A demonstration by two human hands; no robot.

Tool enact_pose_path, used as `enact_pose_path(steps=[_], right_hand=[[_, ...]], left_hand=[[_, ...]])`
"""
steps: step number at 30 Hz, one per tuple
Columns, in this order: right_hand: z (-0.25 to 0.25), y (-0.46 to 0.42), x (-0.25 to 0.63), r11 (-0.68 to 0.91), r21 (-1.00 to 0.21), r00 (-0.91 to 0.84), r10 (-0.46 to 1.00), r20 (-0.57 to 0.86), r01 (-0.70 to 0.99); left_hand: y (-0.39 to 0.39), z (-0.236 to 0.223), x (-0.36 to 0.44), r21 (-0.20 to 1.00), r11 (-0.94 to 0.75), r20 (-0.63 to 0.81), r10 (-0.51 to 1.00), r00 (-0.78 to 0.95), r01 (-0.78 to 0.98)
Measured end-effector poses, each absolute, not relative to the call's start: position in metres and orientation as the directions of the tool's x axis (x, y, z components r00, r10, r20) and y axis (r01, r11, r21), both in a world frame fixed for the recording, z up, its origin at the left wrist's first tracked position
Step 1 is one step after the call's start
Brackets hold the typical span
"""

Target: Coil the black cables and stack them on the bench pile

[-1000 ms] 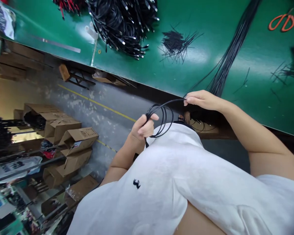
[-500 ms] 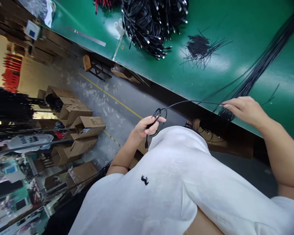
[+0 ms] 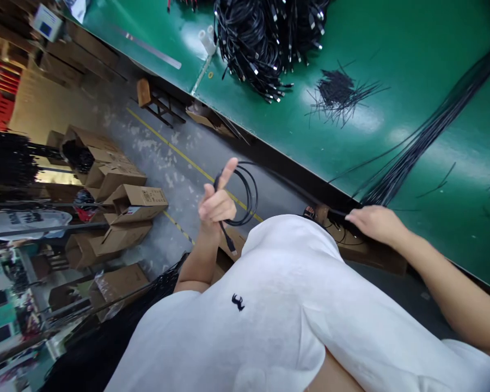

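Note:
My left hand (image 3: pixel 218 204) is closed on a black cable (image 3: pixel 256 201) wound into loose loops, its index finger stretched out and the loops hanging beside it. The cable's plug (image 3: pixel 231 245) dangles below that hand. From the loops the cable runs right, past the table edge, towards my right hand (image 3: pixel 373 222). The fingertips of my right hand are pinched on the cable, close to the table's front edge. Just behind this hand, the ends of a long bundle of black cables (image 3: pixel 416 155) lie on the green table (image 3: pixel 392 65).
A big heap of coiled black cables (image 3: pixel 253 43) with metal plugs lies on the table. Near it are a pile of short black ties (image 3: pixel 337 90), white spools (image 3: pixel 207 41) and a metal ruler (image 3: pixel 153 50). Cardboard boxes (image 3: pixel 141 204) and a wooden stool (image 3: pixel 144 92) stand on the floor.
My left hand has moved left and its index finger now points up, with the cable loops spread wider. My right hand has come down and left, drawing the cable off the table edge.

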State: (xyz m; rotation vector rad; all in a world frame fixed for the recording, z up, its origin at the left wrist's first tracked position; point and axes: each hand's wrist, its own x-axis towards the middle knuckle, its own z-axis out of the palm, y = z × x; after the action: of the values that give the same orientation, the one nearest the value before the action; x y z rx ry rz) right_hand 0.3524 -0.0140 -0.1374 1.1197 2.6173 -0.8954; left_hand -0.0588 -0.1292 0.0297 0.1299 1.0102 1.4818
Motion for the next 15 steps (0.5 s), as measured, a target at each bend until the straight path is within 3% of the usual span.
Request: enact_pose_path(steps=[2,4,6,8,10,12,15], right_hand=[[-0.134,-0.053,0.343,0.426,-0.650,-0.769,0.460,-0.444,0.629],[-0.137,-0.075,0.342,0.278,-0.754,-0.778,0.435,-0.454,0.595],[-0.139,-0.079,0.345,0.244,-0.752,-0.726,0.549,-0.413,0.612],[-0.128,-0.074,0.344,0.324,-0.692,-0.687,0.642,-0.339,0.644],[-0.101,-0.065,0.332,0.451,-0.680,-0.761,0.599,-0.249,0.578],[-0.063,-0.055,0.310,0.537,-0.756,-0.893,0.428,-0.139,0.375],[-0.009,-0.032,0.271,0.491,-0.865,-0.965,0.260,0.031,0.105]], left_hand=[[-0.126,0.042,-0.070,0.701,0.033,-0.399,0.845,-0.355,-0.712],[-0.126,0.052,-0.083,0.753,-0.068,-0.313,0.837,-0.448,-0.654],[-0.126,0.055,-0.095,0.775,-0.141,-0.246,0.831,-0.499,-0.616],[-0.126,0.053,-0.102,0.771,-0.142,-0.250,0.829,-0.500,-0.621],[-0.123,0.044,-0.101,0.759,-0.017,-0.350,0.833,-0.429,-0.651],[-0.118,0.030,-0.088,0.733,0.195,-0.477,0.830,-0.289,-0.652],[-0.111,0.008,-0.054,0.692,0.463,-0.562,0.827,-0.012,-0.554]])
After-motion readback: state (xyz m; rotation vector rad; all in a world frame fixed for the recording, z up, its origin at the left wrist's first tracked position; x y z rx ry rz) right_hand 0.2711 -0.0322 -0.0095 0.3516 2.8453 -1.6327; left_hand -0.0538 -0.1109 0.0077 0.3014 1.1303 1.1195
